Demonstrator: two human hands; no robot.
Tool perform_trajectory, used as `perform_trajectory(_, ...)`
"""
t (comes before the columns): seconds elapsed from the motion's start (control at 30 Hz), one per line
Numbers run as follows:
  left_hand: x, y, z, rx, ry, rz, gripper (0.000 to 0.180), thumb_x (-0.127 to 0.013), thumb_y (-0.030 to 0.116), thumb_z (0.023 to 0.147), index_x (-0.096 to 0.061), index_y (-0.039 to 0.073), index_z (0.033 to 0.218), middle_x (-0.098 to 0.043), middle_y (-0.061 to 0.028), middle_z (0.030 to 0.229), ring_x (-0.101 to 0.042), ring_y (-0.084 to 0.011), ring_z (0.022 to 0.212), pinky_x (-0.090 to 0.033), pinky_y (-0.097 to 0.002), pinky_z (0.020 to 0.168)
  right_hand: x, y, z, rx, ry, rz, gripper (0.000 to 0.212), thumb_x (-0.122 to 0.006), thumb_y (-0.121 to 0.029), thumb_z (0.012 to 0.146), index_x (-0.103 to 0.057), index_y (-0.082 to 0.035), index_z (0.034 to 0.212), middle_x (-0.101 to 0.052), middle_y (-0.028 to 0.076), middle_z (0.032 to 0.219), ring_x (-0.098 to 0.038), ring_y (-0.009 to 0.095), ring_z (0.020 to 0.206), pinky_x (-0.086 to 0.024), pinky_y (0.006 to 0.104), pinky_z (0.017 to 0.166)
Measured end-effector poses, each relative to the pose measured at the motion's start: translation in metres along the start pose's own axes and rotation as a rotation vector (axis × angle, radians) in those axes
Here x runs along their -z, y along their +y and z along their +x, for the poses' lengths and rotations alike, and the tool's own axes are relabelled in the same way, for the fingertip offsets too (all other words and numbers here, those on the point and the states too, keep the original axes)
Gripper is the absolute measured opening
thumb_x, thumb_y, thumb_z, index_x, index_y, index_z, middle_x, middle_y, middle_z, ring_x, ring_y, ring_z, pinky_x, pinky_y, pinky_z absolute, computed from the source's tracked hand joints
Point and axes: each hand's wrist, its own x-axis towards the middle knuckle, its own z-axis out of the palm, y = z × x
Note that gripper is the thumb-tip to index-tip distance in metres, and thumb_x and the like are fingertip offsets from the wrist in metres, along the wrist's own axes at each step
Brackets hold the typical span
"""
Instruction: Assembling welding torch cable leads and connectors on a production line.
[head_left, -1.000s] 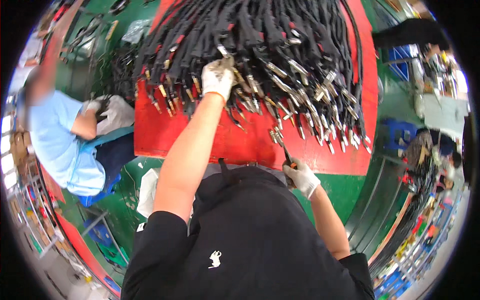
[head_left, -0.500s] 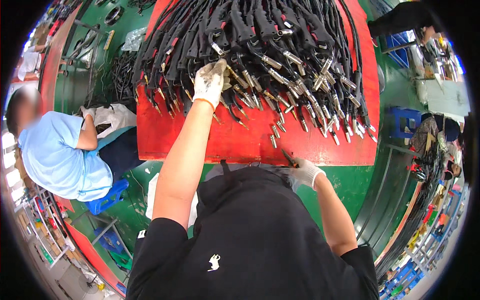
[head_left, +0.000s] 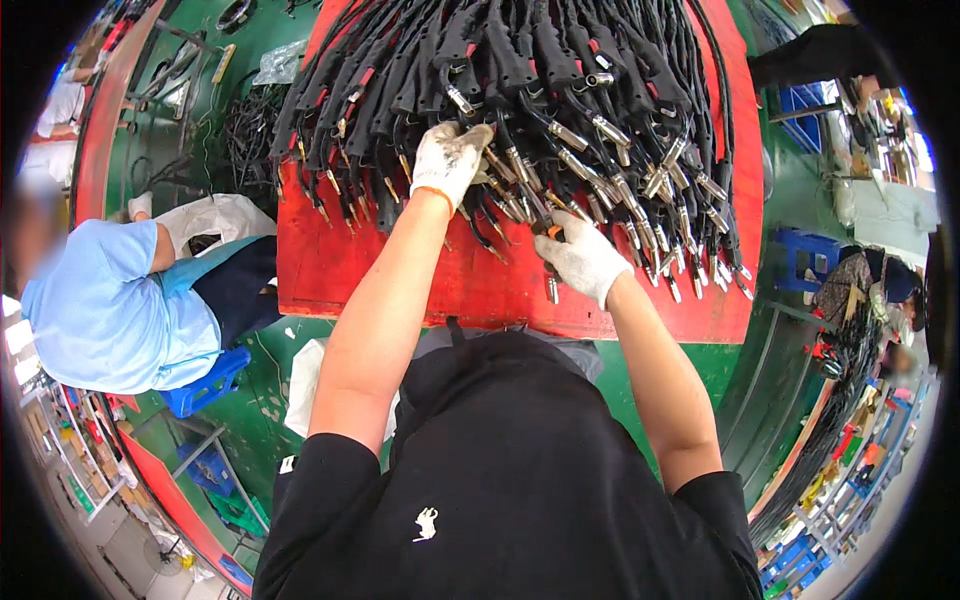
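Head camera: looks from the person's head, steeply downward and a little forward.
Black short-sleeved shirt (head_left: pixel 560 450): very near, seen from above, at lower middle.
Flat red table (head_left: pixel 345 280): farther, at upper middle.
Smooth green floor (head_left: pixel 268 400): lower than the table, at both sides.
Fisheye rim: straight edges bend.

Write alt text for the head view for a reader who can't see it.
A person's gloved left hand and right hand, the right holding a tool with an orange part, work among metal-tipped black cables with handles heaped on a red table. At left, another person sits on a blue stool.
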Motion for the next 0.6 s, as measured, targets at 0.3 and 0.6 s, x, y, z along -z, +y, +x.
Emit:
perform_trajectory(0.3, -0.006, 0.018, -0.015, 0.075, 0.008, -0.08, 0.025, -0.072, 0.022, 0.089, -0.065, -0.001, 0.094, -0.067, -0.0101, 0.081, -0.067, -0.0192, 0.065, -0.059, -0.0312, 0.06, 0.005, -0.009, 0.009, -0.152, -0.167, 0.145, 0.046, -0.06, -0.024, 0.093, -0.057, 0.004, 0.13, -0.066, 0.016, 0.082, -0.064, 0.023, 0.068, -0.052, 0.0372, 0.065)
perform_trajectory(0.6, -0.002, 0.015, -0.006, 0.097, 0.047, 0.088, 0.028, -0.072, 0.025, 0.086, -0.066, -0.002, 0.089, -0.066, -0.0128, 0.076, -0.064, -0.0224, 0.063, -0.053, -0.0346, 0.058, 0.007, -0.024, 0.013, -0.254, -0.31, 0.648, 0.021, -0.06, -0.021, 0.097, -0.055, -0.002, 0.101, -0.053, 0.004, 0.071, -0.051, 0.016, 0.055, -0.043, 0.0318, 0.049)
